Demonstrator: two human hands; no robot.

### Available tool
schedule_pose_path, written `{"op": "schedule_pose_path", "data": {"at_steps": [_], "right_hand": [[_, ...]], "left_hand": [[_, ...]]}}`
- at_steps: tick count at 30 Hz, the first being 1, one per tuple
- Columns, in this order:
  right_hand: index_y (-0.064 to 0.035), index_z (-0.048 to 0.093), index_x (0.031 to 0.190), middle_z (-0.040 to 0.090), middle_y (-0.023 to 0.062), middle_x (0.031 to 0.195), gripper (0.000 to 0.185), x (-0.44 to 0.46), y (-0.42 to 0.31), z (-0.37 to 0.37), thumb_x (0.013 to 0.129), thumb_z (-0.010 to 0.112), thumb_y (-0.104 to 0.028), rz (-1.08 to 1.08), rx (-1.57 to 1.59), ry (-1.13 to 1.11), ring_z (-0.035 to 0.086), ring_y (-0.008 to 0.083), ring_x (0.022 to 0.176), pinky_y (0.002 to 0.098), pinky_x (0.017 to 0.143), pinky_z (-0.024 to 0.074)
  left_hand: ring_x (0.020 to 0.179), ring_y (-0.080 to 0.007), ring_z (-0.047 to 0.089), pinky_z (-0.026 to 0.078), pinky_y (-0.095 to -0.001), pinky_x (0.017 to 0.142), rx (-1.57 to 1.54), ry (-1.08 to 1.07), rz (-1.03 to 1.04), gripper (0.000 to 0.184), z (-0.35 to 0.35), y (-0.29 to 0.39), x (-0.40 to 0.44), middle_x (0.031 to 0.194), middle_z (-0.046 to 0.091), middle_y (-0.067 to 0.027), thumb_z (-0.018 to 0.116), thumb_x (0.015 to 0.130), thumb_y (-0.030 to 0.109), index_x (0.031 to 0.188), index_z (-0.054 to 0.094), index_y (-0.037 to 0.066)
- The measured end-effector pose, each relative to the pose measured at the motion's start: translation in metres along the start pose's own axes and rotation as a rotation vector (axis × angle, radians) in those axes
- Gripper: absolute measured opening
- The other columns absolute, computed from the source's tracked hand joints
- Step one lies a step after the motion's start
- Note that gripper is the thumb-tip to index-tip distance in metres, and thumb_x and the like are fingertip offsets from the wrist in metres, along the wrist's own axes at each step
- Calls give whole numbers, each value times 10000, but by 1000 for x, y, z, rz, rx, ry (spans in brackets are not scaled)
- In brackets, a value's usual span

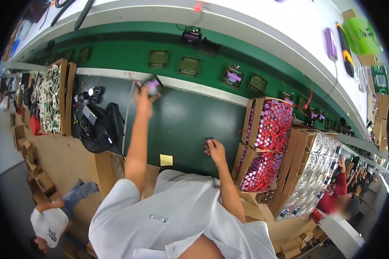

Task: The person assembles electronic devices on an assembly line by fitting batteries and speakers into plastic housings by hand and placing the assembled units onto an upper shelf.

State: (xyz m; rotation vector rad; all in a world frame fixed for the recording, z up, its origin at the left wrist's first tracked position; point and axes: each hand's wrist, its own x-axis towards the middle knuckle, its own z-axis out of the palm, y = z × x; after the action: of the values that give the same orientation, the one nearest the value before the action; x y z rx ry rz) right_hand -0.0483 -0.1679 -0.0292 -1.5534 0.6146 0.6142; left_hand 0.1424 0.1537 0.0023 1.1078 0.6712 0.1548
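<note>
My left hand point(143, 102) grips a dark square housing point(153, 85) with a purple battery cell and a round part inside. It is raised over the far edge of the dark green work mat point(181, 116), and a red wire shows beside it. Nearer my body, my right hand point(216, 152) has its fingers closed on a small black piece point(208, 140), whose kind I cannot make out. A yellow paper note point(166, 160) lies at the front of the mat.
Olive housings point(189, 66) stand along the green conveyor, and another housing point(233, 77) carries a purple cell. Boxes of purple cells with red wires point(272, 125) and a carton of clear round parts point(311, 172) stand right. A black bag point(97, 129) lies left. Other people are nearby.
</note>
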Motion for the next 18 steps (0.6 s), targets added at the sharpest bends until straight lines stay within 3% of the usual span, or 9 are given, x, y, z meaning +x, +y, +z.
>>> {"op": "schedule_pose_path", "data": {"at_steps": [3, 5, 7, 9, 12, 13, 15, 16, 18], "right_hand": [[17, 660, 1019, 668, 86, 803, 290, -16, 15, 2, 1008, 559, -255, 41, 19, 137, 635, 132, 605, 254, 542, 498], [18, 661, 996, 660, 99, 750, 272, -18, 19, 12, 1001, 567, -237, 43, 77, 239, 618, 137, 550, 256, 498, 483], [21, 661, 960, 646, 103, 695, 276, -14, 22, 19, 1003, 567, -235, 33, 35, 314, 591, 140, 487, 256, 431, 452], [20, 650, 920, 634, 108, 669, 274, -12, 19, 19, 1000, 552, -224, 53, 73, 305, 571, 142, 448, 257, 387, 417], [16, 630, 859, 622, 122, 656, 284, -10, 20, 9, 975, 570, -235, 57, 170, 266, 536, 137, 407, 251, 338, 355], [16, 629, 855, 624, 122, 659, 286, -8, 18, 8, 970, 579, -241, 85, 175, 256, 531, 138, 403, 252, 337, 355], [17, 627, 846, 626, 120, 666, 294, -6, 15, 0, 960, 596, -252, 144, 197, 255, 522, 139, 395, 252, 334, 355], [20, 634, 851, 639, 113, 690, 283, -4, 7, -2, 948, 604, -244, 181, 157, 229, 535, 147, 413, 259, 338, 380], [30, 641, 875, 660, 124, 734, 277, -2, 3, 2, 938, 615, -239, 237, 239, 306, 543, 147, 435, 260, 363, 418]], "left_hand": [[1068, -286, 650, 625, -450, 802, 102, -115, 71, 387, -18, 53, 135, 1205, 614, -140, 563, 986, 236, 1287, 499, 1], [1087, -282, 636, 629, -430, 802, 124, -131, -33, 376, -22, 70, 200, 1189, 620, -143, 543, 998, 243, 1292, 500, 11], [1104, -343, 618, 585, -502, 853, 320, -35, 53, 441, -20, 66, 235, 1183, 636, -187, 559, 984, 329, 1289, 517, 13], [1253, -393, 486, 435, -581, 1010, 1312, 89, 232, 611, -31, 55, 282, 1291, 538, -225, 492, 979, 467, 1368, 449, -3], [1344, -405, 358, 306, -596, 1077, 1430, 149, 246, 665, -25, 51, 265, 1398, 434, -229, 427, 977, 551, 1387, 456, 28], [1359, -387, 343, 335, -578, 1070, 1458, 68, 285, 636, -33, 50, 276, 1464, 356, -195, 415, 982, 554, 1393, 472, 73], [1344, -406, 363, 356, -591, 1052, 1501, 79, 272, 657, -36, 58, 254, 1445, 389, -190, 405, 975, 581, 1401, 479, 86], [1335, -414, 376, 371, -597, 1037, 1668, 122, 339, 659, -47, 50, 271, 1441, 393, -204, 400, 974, 585, 1392, 491, 83], [1238, -438, 486, 413, -625, 984, 1733, 105, 199, 630, -43, 45, 276, 1314, 504, -259, 405, 972, 580, 1362, 535, 102]]}}
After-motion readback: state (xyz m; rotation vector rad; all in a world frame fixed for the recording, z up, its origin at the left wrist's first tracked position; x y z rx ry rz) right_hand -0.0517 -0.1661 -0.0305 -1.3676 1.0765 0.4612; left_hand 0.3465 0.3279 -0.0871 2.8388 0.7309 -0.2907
